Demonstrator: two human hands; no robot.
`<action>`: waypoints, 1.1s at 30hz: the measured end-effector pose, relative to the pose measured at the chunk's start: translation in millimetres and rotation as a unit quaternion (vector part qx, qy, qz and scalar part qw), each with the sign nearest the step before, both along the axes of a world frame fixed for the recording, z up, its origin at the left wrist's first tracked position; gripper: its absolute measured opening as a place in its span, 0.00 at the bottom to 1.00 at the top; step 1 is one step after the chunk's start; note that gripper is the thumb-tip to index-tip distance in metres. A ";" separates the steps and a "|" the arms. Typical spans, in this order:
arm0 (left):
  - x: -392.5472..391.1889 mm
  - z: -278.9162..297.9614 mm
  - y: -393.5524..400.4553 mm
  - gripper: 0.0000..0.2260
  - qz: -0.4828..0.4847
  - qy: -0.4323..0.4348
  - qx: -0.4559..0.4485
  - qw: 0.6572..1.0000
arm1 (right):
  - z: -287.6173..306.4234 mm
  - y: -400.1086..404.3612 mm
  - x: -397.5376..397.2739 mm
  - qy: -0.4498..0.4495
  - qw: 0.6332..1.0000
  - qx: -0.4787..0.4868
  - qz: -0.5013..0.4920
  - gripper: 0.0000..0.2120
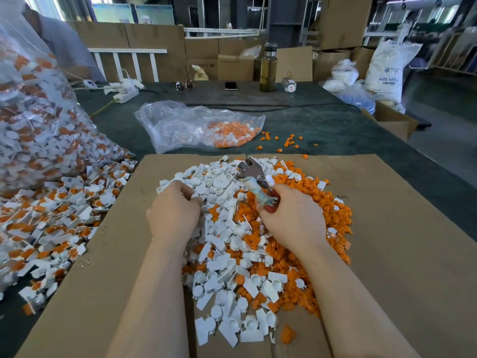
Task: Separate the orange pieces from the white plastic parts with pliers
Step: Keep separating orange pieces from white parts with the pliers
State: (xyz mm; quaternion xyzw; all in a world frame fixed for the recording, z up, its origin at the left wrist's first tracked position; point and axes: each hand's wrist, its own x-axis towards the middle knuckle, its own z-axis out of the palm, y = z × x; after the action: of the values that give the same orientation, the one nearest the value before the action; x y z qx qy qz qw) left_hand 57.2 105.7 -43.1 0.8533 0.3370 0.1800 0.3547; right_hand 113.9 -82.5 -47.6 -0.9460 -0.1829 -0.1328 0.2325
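Cardboard: a flattened brown sheet (387,228) lies under your arms on a dark green table cover (322,125).
Pile: white plastic parts (227,244) and orange pieces (304,192) are heaped together mid-sheet.
Left hand: your left hand (174,211) is curled into the white parts; what it holds, you cannot tell.
Right hand: your right hand (293,215) grips the pliers (254,180), head pointing away.
Room: cardboard boxes (346,21), a bottle (268,71) and a sack (387,71) stand beyond.
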 end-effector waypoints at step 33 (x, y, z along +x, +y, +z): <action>2.6 18.3 -58.1 0.12 -0.215 -0.207 -0.405 0.864 | 15.4 -8.1 -6.9 0.126 0.921 0.345 0.130 0.02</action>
State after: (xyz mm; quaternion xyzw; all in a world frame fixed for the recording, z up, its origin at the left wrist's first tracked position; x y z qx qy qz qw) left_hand 59.7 47.7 -24.8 0.6291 0.1070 0.1193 0.7606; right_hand 107.0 -90.6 -32.2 -0.7838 -0.2164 -0.0358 0.5809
